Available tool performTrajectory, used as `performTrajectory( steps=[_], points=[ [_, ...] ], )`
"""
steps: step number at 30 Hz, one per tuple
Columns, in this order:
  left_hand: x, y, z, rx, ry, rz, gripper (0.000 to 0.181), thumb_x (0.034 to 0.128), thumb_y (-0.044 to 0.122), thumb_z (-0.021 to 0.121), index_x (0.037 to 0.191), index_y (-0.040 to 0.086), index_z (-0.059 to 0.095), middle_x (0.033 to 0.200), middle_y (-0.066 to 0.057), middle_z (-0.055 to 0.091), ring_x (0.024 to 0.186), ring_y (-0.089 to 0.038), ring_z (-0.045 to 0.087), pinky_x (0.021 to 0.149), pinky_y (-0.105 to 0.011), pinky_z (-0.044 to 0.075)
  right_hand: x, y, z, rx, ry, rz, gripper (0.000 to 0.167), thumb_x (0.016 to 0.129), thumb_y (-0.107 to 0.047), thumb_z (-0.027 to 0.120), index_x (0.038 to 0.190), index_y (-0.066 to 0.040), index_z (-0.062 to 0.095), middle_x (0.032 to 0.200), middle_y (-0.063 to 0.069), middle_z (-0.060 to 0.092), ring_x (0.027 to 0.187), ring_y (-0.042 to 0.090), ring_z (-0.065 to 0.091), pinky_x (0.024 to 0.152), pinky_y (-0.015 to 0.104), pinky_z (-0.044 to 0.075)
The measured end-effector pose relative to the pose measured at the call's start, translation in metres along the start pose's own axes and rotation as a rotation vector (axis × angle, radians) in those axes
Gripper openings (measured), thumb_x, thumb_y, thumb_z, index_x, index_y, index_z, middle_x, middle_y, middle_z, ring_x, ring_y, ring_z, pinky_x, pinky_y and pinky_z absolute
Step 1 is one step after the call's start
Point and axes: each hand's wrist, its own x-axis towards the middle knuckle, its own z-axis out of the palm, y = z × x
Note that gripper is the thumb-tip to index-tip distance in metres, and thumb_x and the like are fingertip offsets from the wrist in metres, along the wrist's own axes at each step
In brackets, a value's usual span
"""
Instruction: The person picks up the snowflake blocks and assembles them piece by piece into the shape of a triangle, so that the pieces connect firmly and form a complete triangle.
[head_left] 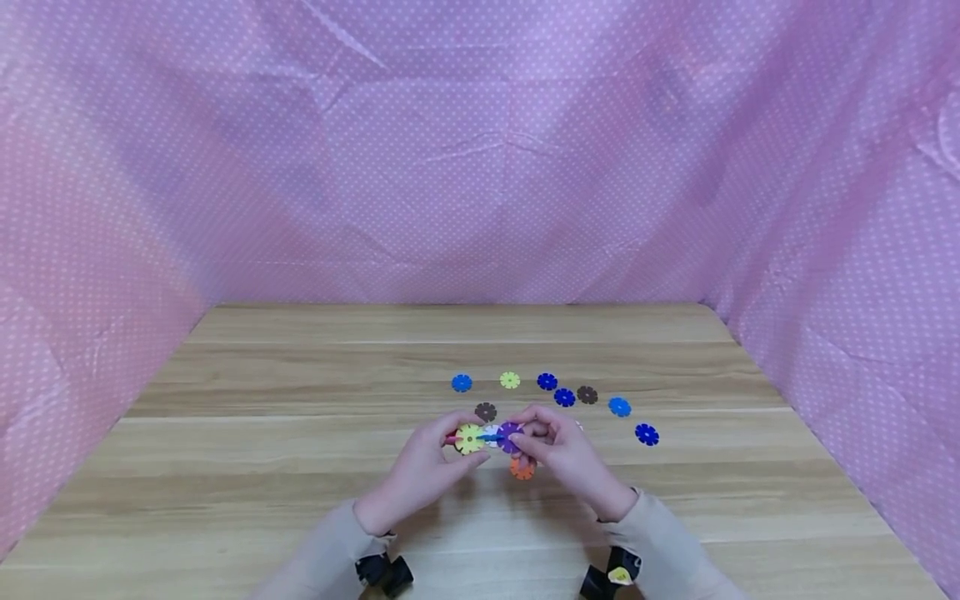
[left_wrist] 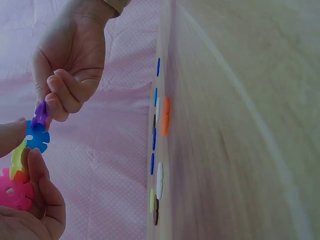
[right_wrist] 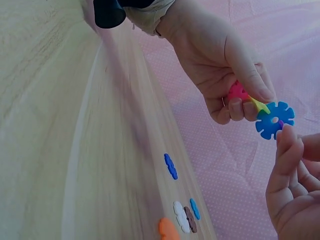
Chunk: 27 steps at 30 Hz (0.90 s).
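Observation:
Above the table, my left hand (head_left: 427, 462) pinches a yellow notched disc (head_left: 469, 439) between thumb and fingers. Joined to it, a pink disc (left_wrist: 16, 192) lies within the left palm. A blue disc (right_wrist: 275, 121) is slotted into the yellow one, standing crosswise to it. My right hand (head_left: 562, 454) pinches a purple disc (head_left: 510, 437), which meets the far edge of the blue one; fingertips hide whether it is fully seated. Some orange shows beside the yellow disc in the left wrist view. On the table below the right hand lies an orange disc (head_left: 522, 469).
Loose discs lie flat beyond the hands: a light blue one (head_left: 461, 382), a yellow-green one (head_left: 510, 380), a brown one (head_left: 486, 412) and several dark blue ones (head_left: 647, 434). White discs (left_wrist: 159, 181) show too. Pink dotted cloth (head_left: 480, 167) surrounds the wooden table (head_left: 300, 417).

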Motion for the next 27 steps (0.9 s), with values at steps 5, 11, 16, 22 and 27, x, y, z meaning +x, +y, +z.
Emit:
performTrajectory(
  steps=[5,11,16,22,27],
  points=[
    [-0.001,-0.001,-0.002,-0.029,0.007,-0.033,0.037,0.0814,0.017,0.073,0.115,0.006,0.063,0.115,-0.011,0.066,0.099,-0.025,0.063,0.073,-0.029,0.054,0.000,0.003,-0.005,-0.009,-0.046,0.001,0.031,0.092,-0.010,0.059,0.120,0.004,0.056,0.082,0.001,0.063,0.069,0.010,0.060,0.069,0.033,0.056],
    [-0.002,-0.004,-0.005,-0.032,0.041,-0.089,0.036,0.0815,0.017,0.074,0.115,0.010,0.064,0.116,-0.009,0.066,0.101,-0.029,0.063,0.075,-0.032,0.055,0.000,0.007,-0.011,-0.048,-0.041,0.006,0.034,0.093,-0.015,0.059,0.122,0.003,0.055,0.088,0.008,0.065,0.076,0.015,0.061,0.073,0.033,0.055],
    [-0.003,-0.005,-0.008,-0.046,0.066,-0.128,0.035,0.0808,0.016,0.074,0.115,0.011,0.064,0.116,-0.005,0.066,0.103,-0.028,0.063,0.081,-0.040,0.054,0.003,0.014,-0.016,-0.085,-0.011,0.053,0.038,0.093,-0.017,0.060,0.123,0.004,0.053,0.097,0.016,0.064,0.087,0.020,0.062,0.079,0.034,0.054],
    [-0.005,-0.006,-0.016,-0.069,0.094,-0.164,0.037,0.0792,0.012,0.075,0.115,0.011,0.064,0.115,-0.007,0.066,0.095,-0.024,0.062,0.068,-0.023,0.052,0.008,0.025,-0.020,-0.188,-0.012,0.073,0.039,0.089,-0.017,0.063,0.120,0.004,0.054,0.097,0.013,0.063,0.088,0.020,0.061,0.077,0.033,0.052],
    [-0.008,-0.008,-0.023,-0.075,0.117,-0.201,0.036,0.0789,0.011,0.075,0.114,0.012,0.064,0.113,-0.005,0.065,0.091,-0.020,0.060,0.065,-0.022,0.050,0.013,0.032,-0.019,-0.313,-0.039,0.082,0.035,0.085,-0.015,0.069,0.114,0.001,0.058,0.096,0.006,0.064,0.087,0.016,0.060,0.073,0.029,0.050]
  ],
)
